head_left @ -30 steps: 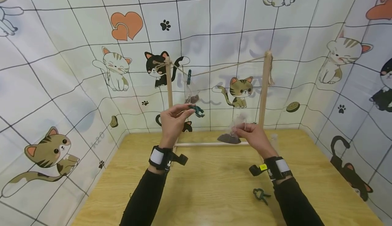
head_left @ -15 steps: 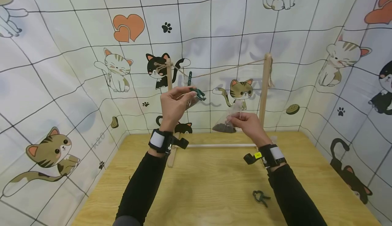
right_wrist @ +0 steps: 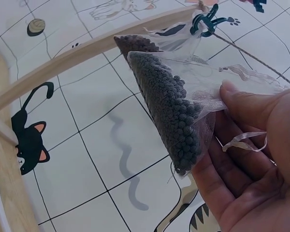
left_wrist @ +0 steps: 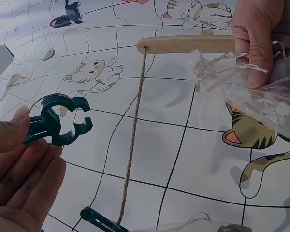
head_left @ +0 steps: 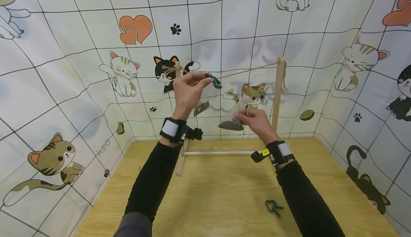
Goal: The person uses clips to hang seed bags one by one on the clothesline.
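Observation:
My left hand [head_left: 188,91] pinches a green plastic spring clip [head_left: 216,81] between thumb and fingers, level with the twine [head_left: 250,70]. In the left wrist view, that clip's rounded prongs [left_wrist: 82,128] stand slightly apart with nothing between them. Lower and to the right, my right hand [head_left: 258,123] pinches a sheer drawstring pouch [right_wrist: 164,106] of small dark grey pellets, its ribbon hanging loose. A second pouch [head_left: 201,108], with brown contents, hangs from the twine by another green clip [right_wrist: 205,21]; in the head view my left hand hides that clip.
The twine sags between two wooden posts, the right post [head_left: 278,91] and the left post [head_left: 178,69], joined low by a white rod [head_left: 221,153]. One more green clip [head_left: 273,207] lies on the wooden table [head_left: 224,190]. A cat-print cloth [head_left: 221,23] backs everything.
My left hand has risen to the twine with the clip and shifted slightly right. My right hand has lifted the pouch of grey pellets up and to the left.

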A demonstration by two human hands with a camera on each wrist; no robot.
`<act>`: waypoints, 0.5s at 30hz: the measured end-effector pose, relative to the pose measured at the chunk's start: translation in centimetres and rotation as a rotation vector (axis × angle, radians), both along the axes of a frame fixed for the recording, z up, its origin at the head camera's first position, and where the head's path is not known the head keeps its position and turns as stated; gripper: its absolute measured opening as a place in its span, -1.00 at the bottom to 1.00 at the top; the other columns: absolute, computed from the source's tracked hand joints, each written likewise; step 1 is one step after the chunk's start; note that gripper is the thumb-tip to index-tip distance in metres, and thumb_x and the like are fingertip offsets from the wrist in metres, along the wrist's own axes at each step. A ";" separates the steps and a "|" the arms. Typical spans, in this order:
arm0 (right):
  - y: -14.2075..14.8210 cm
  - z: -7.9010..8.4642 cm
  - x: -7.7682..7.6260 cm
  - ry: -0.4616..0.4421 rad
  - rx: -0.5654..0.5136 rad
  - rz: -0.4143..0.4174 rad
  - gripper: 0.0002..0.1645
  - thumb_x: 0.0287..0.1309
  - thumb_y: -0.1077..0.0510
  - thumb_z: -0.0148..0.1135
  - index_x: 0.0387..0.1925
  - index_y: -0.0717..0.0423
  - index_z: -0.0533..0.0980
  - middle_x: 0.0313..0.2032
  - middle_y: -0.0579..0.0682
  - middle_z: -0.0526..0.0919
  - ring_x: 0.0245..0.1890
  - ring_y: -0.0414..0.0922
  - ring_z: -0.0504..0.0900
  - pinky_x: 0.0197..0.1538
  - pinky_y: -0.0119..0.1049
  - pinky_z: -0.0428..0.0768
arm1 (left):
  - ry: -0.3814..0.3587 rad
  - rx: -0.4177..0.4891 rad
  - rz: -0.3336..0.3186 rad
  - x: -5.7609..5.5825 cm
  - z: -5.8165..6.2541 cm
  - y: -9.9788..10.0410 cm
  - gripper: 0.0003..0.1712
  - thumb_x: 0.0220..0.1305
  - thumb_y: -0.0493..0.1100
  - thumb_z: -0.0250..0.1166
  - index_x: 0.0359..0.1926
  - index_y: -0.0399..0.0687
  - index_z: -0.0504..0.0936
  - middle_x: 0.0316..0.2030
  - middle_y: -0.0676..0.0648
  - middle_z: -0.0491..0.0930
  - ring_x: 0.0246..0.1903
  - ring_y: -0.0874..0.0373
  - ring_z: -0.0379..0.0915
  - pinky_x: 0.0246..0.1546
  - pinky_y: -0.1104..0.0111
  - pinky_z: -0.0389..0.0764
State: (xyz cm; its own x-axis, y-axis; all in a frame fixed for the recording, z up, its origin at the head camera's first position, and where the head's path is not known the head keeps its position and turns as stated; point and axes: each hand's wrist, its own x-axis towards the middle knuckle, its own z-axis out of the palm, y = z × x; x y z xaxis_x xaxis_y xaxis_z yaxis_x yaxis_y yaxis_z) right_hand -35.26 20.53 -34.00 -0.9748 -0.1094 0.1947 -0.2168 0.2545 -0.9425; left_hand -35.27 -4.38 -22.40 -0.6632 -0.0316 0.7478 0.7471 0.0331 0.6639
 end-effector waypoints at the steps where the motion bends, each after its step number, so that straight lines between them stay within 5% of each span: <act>1: 0.0 0.1 -0.1 0.003 0.002 0.001 -0.43 0.27 -0.26 0.35 0.04 0.10 0.70 0.06 0.04 0.71 0.07 -0.07 0.69 0.35 -0.02 0.56 | -0.004 -0.003 0.008 -0.1 0.3 0.1 -0.81 0.18 -0.28 0.52 -0.18 -0.27 0.80 -0.15 -0.20 0.81 -0.15 0.17 0.77 0.03 0.29 0.74; 9: -0.5 1.7 -1.2 0.057 0.019 0.012 -0.48 0.28 -0.23 0.35 0.00 0.08 0.72 0.00 -0.02 0.74 0.00 -0.13 0.73 0.29 -0.07 0.62 | -0.009 -0.045 0.045 -1.0 1.4 0.6 -0.81 0.20 -0.22 0.52 -0.17 -0.19 0.82 -0.14 -0.15 0.81 -0.14 0.17 0.77 -0.05 0.34 0.75; 15: -1.0 3.1 -2.2 0.049 0.010 0.021 -0.54 0.31 -0.18 0.35 0.00 0.07 0.72 -0.08 -0.06 0.78 -0.01 -0.14 0.74 0.30 -0.07 0.61 | -0.048 -0.136 0.153 -1.4 2.1 0.9 -0.81 0.21 -0.09 0.54 -0.17 -0.01 0.84 -0.14 0.02 0.82 -0.10 0.22 0.76 -0.11 0.39 0.73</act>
